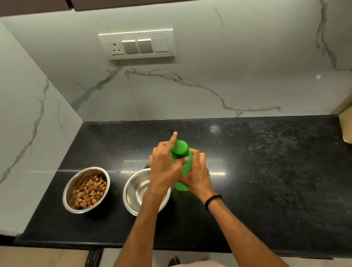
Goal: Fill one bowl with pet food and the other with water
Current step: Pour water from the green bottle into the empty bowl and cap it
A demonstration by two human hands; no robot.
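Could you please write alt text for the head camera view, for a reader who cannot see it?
Two hands grip an upright green bottle on a black countertop: the left hand at its green cap, the right hand around its body. To its left stand an empty steel bowl and, further left, a steel bowl of pet food.

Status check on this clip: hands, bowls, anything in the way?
Right hand grips green bottle; left hand on its cap. Left bowl has kibble; second bowl looks empty. Nothing blocking.
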